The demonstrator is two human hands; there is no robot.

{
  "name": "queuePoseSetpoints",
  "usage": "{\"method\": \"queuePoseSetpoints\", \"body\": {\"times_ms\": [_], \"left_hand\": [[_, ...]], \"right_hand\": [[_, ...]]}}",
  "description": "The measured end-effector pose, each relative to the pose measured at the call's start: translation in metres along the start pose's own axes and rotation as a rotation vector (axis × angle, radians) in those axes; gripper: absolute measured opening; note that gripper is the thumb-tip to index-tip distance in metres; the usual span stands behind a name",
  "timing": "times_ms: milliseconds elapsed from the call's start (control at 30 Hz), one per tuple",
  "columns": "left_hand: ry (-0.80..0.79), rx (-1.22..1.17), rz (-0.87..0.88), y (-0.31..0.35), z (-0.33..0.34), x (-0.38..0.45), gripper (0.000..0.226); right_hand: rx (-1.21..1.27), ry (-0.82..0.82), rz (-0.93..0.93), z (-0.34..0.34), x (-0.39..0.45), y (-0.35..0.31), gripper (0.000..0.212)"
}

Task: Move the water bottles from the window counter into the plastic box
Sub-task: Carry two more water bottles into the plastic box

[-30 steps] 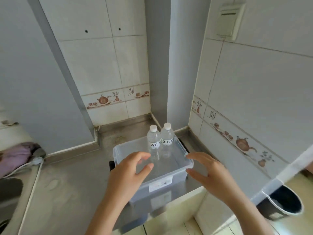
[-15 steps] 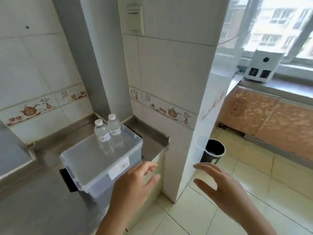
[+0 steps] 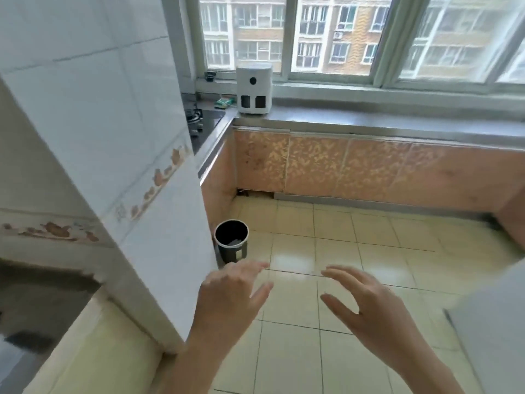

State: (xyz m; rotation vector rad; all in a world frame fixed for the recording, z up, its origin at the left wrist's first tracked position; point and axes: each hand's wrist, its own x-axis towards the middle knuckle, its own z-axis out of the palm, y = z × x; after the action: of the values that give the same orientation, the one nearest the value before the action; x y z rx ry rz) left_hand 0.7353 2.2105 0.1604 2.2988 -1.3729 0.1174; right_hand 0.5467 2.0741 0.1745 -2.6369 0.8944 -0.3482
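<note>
Now both hands, left [image 3: 227, 297] and right [image 3: 369, 305], hover empty with fingers spread loosely. Beyond the fingertips lies tiled floor [image 3: 369, 251]; a bin [image 3: 231, 245] stands just past the left fingers.

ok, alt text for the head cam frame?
Two empty open hands, left hand and right hand, are raised over a tiled kitchen floor, facing a window counter that holds a white appliance. A black bin stands by a tiled pillar.

Home kitchen — gas hob [image 3: 194, 118], tiled walls, counter [image 3: 369, 120] w/ cabinets [image 3: 341, 166] under window.
</note>
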Motion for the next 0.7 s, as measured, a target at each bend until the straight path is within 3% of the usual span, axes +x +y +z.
{"method": "queuePoseSetpoints", "body": {"times_ms": [267,500,700], "left_hand": [[-0.021,0.067,0.216,0.114,0.082,0.100,0.031],[-0.018,0.144,0.392,0.155,0.135,0.195,0.030],[-0.033,0.096,0.505,0.174,0.187,0.313,0.030]], "right_hand": [[-0.159,0.135,0.218,-0.053,0.010,0.139,0.034],[-0.216,0.210,0.352,-0.060,0.055,0.208,0.042],[-0.238,0.209,0.467,-0.064,0.142,0.270,0.046]]}}
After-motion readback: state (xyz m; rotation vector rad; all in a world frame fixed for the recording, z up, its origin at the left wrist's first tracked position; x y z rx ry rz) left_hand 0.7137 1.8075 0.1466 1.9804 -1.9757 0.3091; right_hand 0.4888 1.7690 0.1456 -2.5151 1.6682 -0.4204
